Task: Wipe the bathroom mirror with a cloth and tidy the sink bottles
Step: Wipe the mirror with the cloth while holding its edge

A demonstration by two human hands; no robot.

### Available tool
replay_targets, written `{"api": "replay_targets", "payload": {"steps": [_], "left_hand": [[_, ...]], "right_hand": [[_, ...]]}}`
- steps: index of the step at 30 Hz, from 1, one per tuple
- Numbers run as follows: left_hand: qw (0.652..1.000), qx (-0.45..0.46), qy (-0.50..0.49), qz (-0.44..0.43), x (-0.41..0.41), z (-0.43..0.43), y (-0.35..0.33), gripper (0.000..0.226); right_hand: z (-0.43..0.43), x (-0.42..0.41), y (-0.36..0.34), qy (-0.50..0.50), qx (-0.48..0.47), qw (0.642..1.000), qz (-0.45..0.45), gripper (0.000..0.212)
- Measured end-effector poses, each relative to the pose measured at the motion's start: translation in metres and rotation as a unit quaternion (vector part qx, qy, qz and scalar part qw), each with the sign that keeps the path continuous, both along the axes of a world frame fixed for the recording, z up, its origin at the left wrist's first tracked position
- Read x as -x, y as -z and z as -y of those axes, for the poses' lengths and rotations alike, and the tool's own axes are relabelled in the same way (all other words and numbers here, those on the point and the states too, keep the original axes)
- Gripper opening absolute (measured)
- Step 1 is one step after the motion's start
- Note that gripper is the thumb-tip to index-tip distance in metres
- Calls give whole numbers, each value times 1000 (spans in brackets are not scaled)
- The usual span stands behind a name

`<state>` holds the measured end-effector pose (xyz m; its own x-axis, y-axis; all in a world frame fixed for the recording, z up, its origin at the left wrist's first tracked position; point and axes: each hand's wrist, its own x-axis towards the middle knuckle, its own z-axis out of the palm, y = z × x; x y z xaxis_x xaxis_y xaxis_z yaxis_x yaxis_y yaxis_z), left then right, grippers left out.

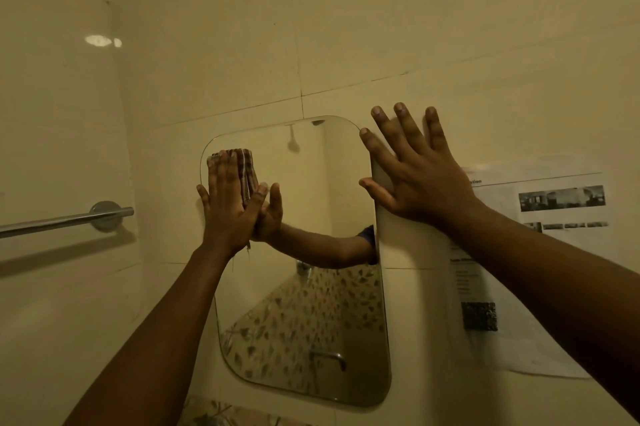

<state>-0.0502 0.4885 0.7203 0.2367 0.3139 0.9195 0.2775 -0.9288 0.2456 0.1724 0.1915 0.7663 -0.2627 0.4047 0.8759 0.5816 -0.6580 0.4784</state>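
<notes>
The left hand (227, 204), fingers straight, presses the cloth (242, 173) flat at the upright mirror (311, 321)'s upper left, unwiped glass stretching below; the right hand (415, 176), splayed, braces its right edge

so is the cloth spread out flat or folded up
Folded: the striped cloth shows as a thick wad under the left hand, whose straight fingers press it on the mirror, upper left.

- Chrome towel bar (65, 219) on the left wall, held by a round mount, with its shadow on the tiles below
- Glossy cream wall tiles (221, 55) with thin grout lines
- Bright glare (103, 41) high on the left wall
- Printed paper sheet (540, 252) stuck to the right wall, showing black-and-white photos and 1 QR code (479, 316)
</notes>
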Motion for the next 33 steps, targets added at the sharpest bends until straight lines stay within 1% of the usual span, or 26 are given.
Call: {"api": "replay_targets", "payload": {"steps": [3,14,18,24,29,31,33], "left_hand": [[1000,11,-1,-1,5,-2,9,93],[998,61,-5,12,11,-16,57,88],[995,100,-18,11,15,-14,90,86],[985,172,-8,21,15,-3,145,89],[975,217,0,42,2,14,175,84],[972,230,2,54,-3,23,186,86],[968,242,2,63,-7,34,198,95]], "right_hand": [[0,-1,0,8,6,1000,-1,86],[1,-1,2,5,15,1000,-3,86],[0,-2,2,5,13,1000,-2,86],[1,-1,1,-1,14,1000,-2,86],[1,0,1,4,16,1000,-3,85],[1,0,1,2,16,1000,-5,85],[1,-1,0,3,16,1000,-5,85]]}}
